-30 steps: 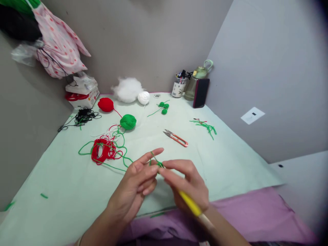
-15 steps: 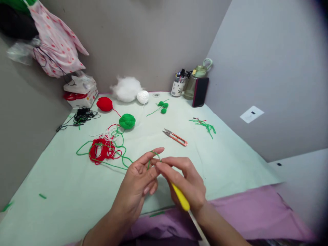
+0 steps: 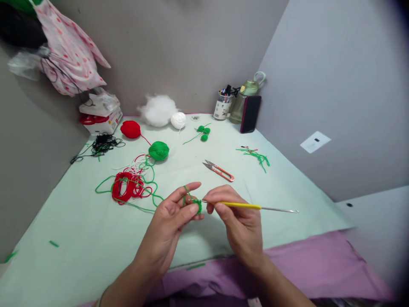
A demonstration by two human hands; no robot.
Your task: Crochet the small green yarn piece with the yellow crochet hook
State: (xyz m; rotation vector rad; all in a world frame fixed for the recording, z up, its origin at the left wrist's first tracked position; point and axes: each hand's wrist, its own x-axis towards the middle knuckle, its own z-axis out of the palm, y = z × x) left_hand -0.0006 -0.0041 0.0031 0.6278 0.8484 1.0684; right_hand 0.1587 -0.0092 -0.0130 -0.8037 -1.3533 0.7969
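Between the thumb and fingers of my left hand (image 3: 172, 217) is a small green crochet piece (image 3: 198, 206). Green yarn (image 3: 187, 192) loops over the raised index finger of that hand and trails left across the table. My right hand (image 3: 239, 221) grips a crochet hook (image 3: 239, 205) by its yellow handle, held nearly level. One metal end of the hook points right, away from the hand; the other meets the green piece, its tip too small to make out. A green yarn ball (image 3: 159, 151) lies beyond my left hand.
Orange thread snips (image 3: 220, 171) lie beyond my hands. Around them are red yarn (image 3: 124, 187), green scraps (image 3: 257, 157), small green balls (image 3: 204, 137), white stuffing (image 3: 158, 111), a white yarn ball (image 3: 178, 121) and a red one (image 3: 131, 129). A phone (image 3: 251, 114) leans by a bottle (image 3: 238, 106).
The hook has swung from slanting down toward me to nearly level, its free end now pointing right. My right hand has turned with it. The green piece now shows in my left fingers.
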